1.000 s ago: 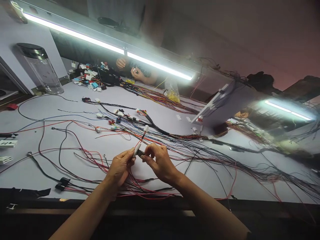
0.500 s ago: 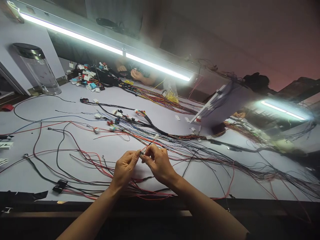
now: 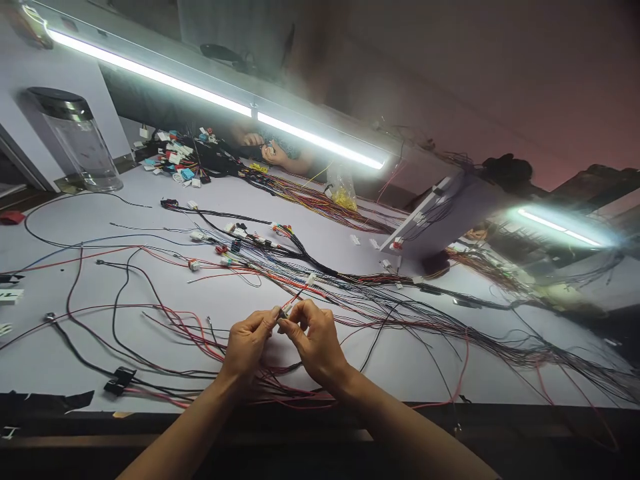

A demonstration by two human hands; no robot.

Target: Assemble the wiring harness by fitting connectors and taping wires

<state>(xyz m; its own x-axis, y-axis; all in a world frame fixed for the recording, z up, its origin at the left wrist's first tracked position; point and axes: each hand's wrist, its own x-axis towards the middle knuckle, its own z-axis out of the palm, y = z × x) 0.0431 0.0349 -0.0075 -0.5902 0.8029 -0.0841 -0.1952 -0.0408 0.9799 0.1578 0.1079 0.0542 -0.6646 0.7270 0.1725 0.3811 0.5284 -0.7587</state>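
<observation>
My left hand (image 3: 249, 343) is closed in a pinch, thumb against forefinger. Right beside it, fingertips almost touching, my right hand (image 3: 314, 340) pinches too. Between them are thin wires (image 3: 296, 298), dark and reddish, which run up toward a small white connector (image 3: 311, 280) just beyond my fingers. A small dark piece shows at the fingertips, too small to name. Under and around both hands lie red and black wires (image 3: 200, 337) on the white tabletop (image 3: 165, 287).
A wire harness (image 3: 310, 257) with several connectors stretches across the table. A glass bottle (image 3: 83, 143) stands at the far left. At the back are a pile of connectors (image 3: 175, 157), a bag of yellow parts (image 3: 344, 193) and another person's hands (image 3: 273, 153). A white upright panel (image 3: 425, 213) rises right of centre.
Both hands stay together, with the right fingers shifted slightly against the left. The view has tilted a little. At the back, the other person's hands have moved slightly.
</observation>
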